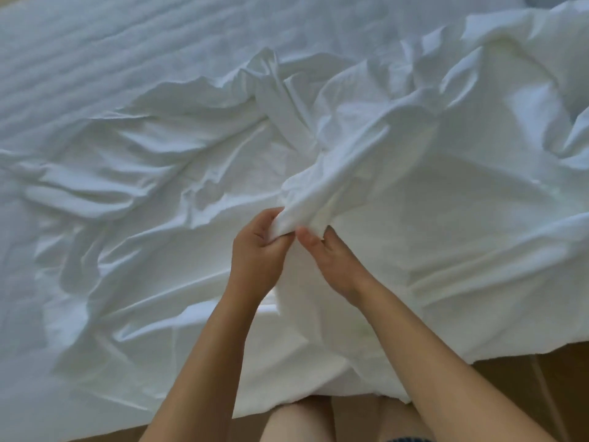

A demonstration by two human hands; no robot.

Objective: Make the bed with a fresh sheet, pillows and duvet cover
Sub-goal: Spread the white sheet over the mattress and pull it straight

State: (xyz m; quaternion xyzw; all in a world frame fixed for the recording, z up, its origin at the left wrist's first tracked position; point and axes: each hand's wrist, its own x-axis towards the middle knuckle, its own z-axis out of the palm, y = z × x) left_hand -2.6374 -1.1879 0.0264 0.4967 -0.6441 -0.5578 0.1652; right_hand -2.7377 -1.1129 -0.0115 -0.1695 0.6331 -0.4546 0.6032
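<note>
Over the bed's near edge, both hands' fingers (pixel 271 231) clench a sheet (pixel 318 193) fold running up-right.

Single view only: a wide-angle camera on the person's head, standing at the near edge of the bed and looking forward and steeply down, so no second view overlaps it. Close range; both bare forearms enter from the bottom edge and meet near frame centre, left hand (pixel 259 247) and right hand (pixel 328 250) side by side on the crumpled white cotton sheet (pixel 446 193). White quilted mattress surface (pixel 111 52) fills the upper left, brown wooden floor (pixel 567 371) the lower right corner; straight lines bow toward the edges.
</note>
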